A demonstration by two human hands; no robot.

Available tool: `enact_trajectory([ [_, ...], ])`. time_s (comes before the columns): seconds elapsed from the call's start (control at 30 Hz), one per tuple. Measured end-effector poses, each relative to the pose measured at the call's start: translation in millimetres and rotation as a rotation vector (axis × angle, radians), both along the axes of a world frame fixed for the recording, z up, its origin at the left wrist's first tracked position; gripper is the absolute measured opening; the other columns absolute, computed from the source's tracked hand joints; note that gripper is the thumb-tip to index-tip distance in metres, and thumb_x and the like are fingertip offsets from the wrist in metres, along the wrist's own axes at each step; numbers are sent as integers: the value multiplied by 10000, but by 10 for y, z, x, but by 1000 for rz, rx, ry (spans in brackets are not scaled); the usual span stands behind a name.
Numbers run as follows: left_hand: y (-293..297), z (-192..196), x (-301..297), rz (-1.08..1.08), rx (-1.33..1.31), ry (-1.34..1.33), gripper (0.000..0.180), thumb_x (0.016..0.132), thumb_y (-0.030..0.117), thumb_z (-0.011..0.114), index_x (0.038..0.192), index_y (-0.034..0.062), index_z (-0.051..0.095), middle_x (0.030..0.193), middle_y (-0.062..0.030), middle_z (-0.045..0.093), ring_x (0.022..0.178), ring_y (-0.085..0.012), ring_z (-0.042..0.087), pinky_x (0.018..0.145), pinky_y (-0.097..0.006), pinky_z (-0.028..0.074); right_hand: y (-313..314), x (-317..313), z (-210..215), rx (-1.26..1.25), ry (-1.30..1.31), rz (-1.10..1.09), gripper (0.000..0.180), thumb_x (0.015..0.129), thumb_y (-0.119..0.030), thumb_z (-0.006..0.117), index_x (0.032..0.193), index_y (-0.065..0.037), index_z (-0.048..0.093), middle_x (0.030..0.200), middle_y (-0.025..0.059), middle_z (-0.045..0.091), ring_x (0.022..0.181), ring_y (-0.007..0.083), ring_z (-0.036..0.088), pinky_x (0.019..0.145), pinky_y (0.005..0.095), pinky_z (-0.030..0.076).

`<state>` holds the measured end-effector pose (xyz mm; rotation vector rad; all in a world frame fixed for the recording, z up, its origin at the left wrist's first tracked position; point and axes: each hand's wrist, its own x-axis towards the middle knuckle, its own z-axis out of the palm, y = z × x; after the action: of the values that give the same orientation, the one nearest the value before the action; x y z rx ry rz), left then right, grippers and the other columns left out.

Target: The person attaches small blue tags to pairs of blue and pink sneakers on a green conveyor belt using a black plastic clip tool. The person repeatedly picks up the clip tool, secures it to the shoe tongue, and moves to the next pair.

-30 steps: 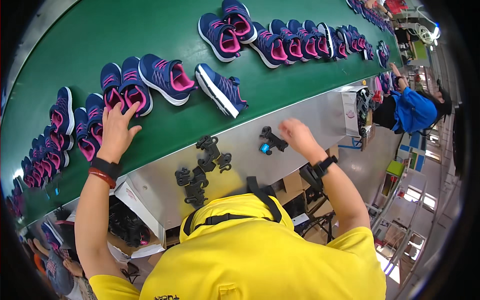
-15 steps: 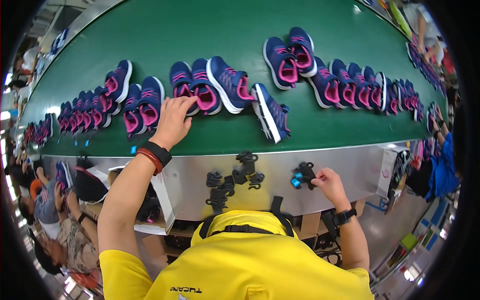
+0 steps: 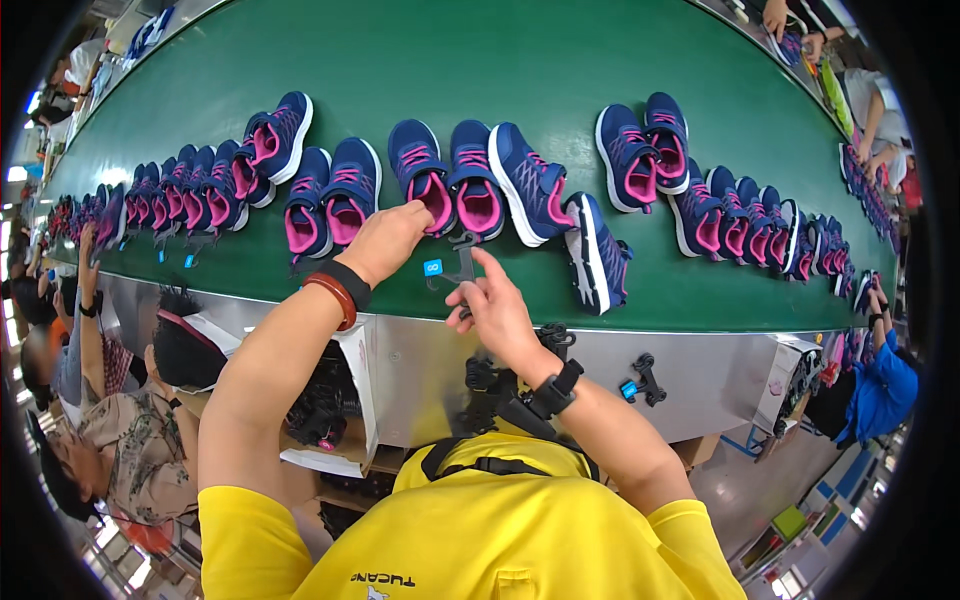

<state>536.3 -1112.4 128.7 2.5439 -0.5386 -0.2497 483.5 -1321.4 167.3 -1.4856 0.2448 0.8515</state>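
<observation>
My left hand (image 3: 385, 245) is closed at the heel of a navy sneaker (image 3: 415, 160) with pink lining and laces, fingertips on its collar. Right beside that shoe stands a matching sneaker (image 3: 475, 185). My right hand (image 3: 495, 312) grips a black plastic shoe hanger (image 3: 466, 262) that points up toward the heels of these two shoes. A small blue tag (image 3: 432, 268) shows at the hanger's left side. Another sneaker (image 3: 530, 190) leans against the pair, and one lies on its side (image 3: 595, 255) with its white sole showing.
Rows of sneakers (image 3: 740, 215) line the green table (image 3: 480, 60) on both sides. More black hangers (image 3: 487, 385) lie on the metal ledge (image 3: 410, 360), with a tagged hanger (image 3: 648, 380) farther right. An open box (image 3: 340, 400) stands lower left. Co-workers sit along both sides.
My right hand has come from the ledge up and leftward to the table, now with a hanger in it. The left hand stays at a sneaker's heel. The whole view has shifted somewhat.
</observation>
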Motion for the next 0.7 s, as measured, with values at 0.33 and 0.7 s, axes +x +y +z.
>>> enact_trajectory([
  [0.33,35,-4,-12,-30,33,-56,81,810,46,575,891,48,578,858,-115,574,764,-320,636,633,-413,534,201,-140,-192,13,-77,-137,492,974,-43,425,1445,-42,283,843,91,637,604,133,640,544,265,532],
  [0.7,6,8,0,-48,70,-43,83,798,44,581,881,44,574,866,-112,567,764,-310,640,625,-407,539,231,-151,-299,73,-62,-137,522,983,-45,414,1472,-49,230,854,88,630,624,136,639,572,262,538],
])
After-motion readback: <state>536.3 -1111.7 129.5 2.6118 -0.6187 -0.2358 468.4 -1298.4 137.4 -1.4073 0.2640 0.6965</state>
